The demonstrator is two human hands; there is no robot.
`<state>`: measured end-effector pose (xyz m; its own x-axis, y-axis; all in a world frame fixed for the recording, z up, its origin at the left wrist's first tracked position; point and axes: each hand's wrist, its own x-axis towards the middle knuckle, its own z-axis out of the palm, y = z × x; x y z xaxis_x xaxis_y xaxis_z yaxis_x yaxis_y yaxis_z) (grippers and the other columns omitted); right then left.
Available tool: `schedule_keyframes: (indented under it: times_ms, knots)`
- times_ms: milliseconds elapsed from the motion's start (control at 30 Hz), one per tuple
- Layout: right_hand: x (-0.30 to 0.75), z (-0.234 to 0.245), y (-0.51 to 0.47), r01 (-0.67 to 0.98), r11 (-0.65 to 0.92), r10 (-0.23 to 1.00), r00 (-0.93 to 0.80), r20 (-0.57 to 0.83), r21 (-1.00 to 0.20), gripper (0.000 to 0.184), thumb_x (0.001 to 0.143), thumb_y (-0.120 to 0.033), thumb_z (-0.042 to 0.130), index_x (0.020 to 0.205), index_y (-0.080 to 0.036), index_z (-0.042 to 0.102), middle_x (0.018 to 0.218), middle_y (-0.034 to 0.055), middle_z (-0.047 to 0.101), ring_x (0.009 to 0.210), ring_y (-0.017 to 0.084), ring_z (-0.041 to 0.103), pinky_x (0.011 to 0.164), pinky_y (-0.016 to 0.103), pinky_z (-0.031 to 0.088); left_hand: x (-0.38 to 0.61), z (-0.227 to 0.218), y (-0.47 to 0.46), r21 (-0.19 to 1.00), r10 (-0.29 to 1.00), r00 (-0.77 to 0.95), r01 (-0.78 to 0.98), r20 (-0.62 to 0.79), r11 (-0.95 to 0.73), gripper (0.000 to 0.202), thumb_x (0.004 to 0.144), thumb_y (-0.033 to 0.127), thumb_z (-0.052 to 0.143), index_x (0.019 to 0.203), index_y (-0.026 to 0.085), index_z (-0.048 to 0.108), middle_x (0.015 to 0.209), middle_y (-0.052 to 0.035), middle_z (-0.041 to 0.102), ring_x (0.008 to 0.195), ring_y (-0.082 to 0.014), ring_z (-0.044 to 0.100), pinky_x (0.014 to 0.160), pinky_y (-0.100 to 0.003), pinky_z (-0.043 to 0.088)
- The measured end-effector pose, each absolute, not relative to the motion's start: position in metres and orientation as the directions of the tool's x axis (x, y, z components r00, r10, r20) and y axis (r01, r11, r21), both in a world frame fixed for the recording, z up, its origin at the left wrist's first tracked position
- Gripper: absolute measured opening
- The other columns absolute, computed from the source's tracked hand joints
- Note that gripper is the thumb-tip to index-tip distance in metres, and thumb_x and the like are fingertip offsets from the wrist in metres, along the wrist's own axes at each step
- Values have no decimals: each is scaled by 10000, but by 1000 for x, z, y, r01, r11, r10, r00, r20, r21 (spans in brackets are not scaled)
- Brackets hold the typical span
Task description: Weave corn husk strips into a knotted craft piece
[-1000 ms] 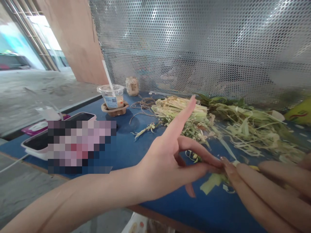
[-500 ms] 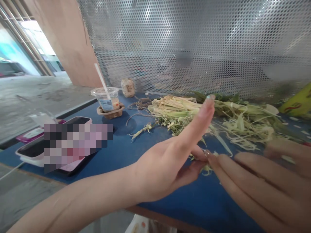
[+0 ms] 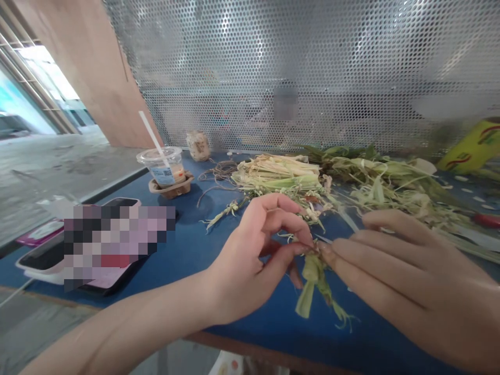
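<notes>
A small bundle of folded, knotted green corn husk point(image 3: 312, 276) hangs between my hands over the blue table point(image 3: 191, 245), its frayed ends pointing down. My left hand point(image 3: 246, 260) pinches its top with thumb and fingers, the other fingers curled. From the right, the fingertips of my right hand point(image 3: 406, 276) press together at the same spot; a thin pale strip shows just above them. Just what each fingertip grips there is partly hidden. Behind my hands lies a stack of pale husks point(image 3: 277, 169) with short cut pieces in front of it.
Loose green husks point(image 3: 383, 192) spread at the right, near a yellow package point(image 3: 469, 148) and a red object point(image 3: 486, 220). To the left are phones point(image 3: 42, 255), a lidded cup point(image 3: 166, 169) with a straw, a jar point(image 3: 198, 145) and brown twine point(image 3: 219, 172). A perforated metal panel point(image 3: 234, 67) stands behind.
My left hand has turned and its raised thumb has come down into a pinch. The husk bundle now shows below my fingertips. My right hand has come more into view.
</notes>
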<state>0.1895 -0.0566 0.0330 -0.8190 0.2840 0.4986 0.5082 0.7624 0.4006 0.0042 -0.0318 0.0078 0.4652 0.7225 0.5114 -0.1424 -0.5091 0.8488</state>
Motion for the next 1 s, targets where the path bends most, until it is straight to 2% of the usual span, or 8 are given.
schedule_keyframes:
  times_ms: [167,267,333,433,567,667,867,1000]
  knots:
    - [190,34,-53,490,785,277,-824,494,378,405,867,-75,235,726,-179,601,659,27,629,572,152,501,773,399,327,2,8,-25,780,670,455,-94,587,-619,227,797,40,428,860,225,312,794,4,545,711,-97,556,553,-199,507]
    - [191,30,-47,565,793,361,-738,570,229,222,840,-93,388,761,-171,580,743,29,618,701,150,523,775,358,373,-5,5,-15,407,404,540,122,738,-905,192,757,36,473,844,199,422,833,-38,589,932,-162,498,754,-295,467]
    - [190,27,-44,595,802,441,-659,610,63,131,817,-115,454,803,-182,565,860,42,599,825,157,527,775,332,407,-9,4,-9,146,238,592,200,770,-969,226,754,25,466,917,182,464,884,-52,617,902,-151,500,836,-330,411]
    - [186,23,-43,583,779,586,-549,595,-229,117,807,-134,465,861,-208,537,959,51,574,912,157,533,766,294,448,-12,4,-4,-53,101,600,234,793,-971,256,752,47,481,976,169,487,916,-61,634,872,-145,495,820,-307,400]
    - [182,19,-44,471,569,820,-377,430,-674,50,812,-194,466,795,-213,510,989,48,577,852,153,567,691,267,485,-13,10,-3,-207,-30,570,248,821,-946,156,767,120,486,900,185,536,850,-58,663,865,-176,469,710,-298,426]
    - [180,17,-42,335,339,909,-357,215,-879,93,814,-290,481,783,-208,511,908,35,580,753,134,570,617,246,486,-14,12,-3,-328,-131,591,240,796,-914,83,771,145,488,798,202,542,814,-50,677,799,-174,487,666,-304,434]
    - [178,16,-41,-87,-88,888,-458,-39,-992,177,767,-296,547,661,-178,468,582,-43,507,524,66,520,515,187,451,-17,6,-3,-503,-293,584,235,757,-831,85,734,164,550,806,209,540,874,-55,672,799,-173,490,785,-367,414]
    - [178,15,-42,-131,-69,918,-396,-11,-989,182,733,-231,586,630,-169,449,665,-36,551,560,48,530,526,158,441,-17,8,-4,-417,-231,603,187,763,-890,81,768,169,508,833,212,533,857,-50,671,808,-171,498,755,-349,427]
